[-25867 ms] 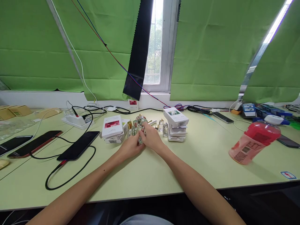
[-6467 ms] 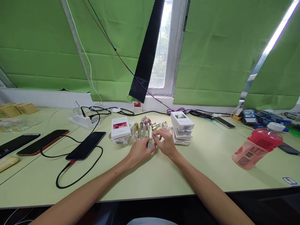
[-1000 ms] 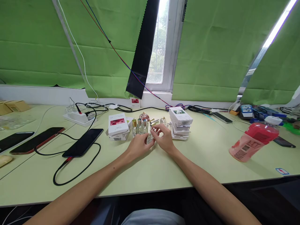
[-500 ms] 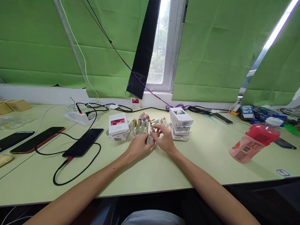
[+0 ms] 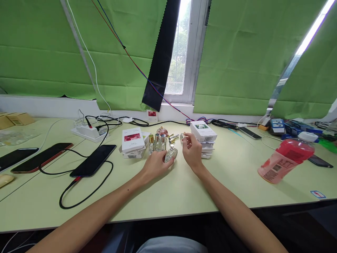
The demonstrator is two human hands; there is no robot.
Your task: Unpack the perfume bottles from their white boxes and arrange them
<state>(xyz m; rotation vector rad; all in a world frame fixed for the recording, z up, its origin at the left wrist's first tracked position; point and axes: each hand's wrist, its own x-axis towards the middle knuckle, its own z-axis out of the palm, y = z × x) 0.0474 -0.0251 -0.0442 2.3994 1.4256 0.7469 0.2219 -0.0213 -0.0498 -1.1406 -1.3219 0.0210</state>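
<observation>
Fingers of the left hand [image 5: 156, 163] pass out of sight behind a clear glass bottle [image 5: 171, 154], and the hand covers its base, so whether the bottle touches the table [image 5: 237, 186] cannot be told. The hand is grasping the bottle low on its left side, the thumb across the near face. It stands out over the middle of the table, between near and far edges. Its neck points up and toward the far edge, leaning a little right, with the long axis slanting down from there to the covered base. Its markings are too small to make out.

The right hand [image 5: 193, 151] is apart from that bottle, fingertips bent together just at a small clear bottle [image 5: 182, 138]. The fingers hide part of this one; whether they pinch it, or something else, cannot be told. The same hand covers the left side of a stack of white boxes [image 5: 203, 131].

Three capped vials [image 5: 157, 143] stand beyond the left hand, their lower ends partly hidden by it. Gold-and-silver tubes [image 5: 173, 138] lie behind the held bottle, near a rounded red bottle [image 5: 162, 131]. Both forearms are cut off below the table's near edge, and a dark phone [image 5: 17, 158] is cut off at the far left.
</observation>
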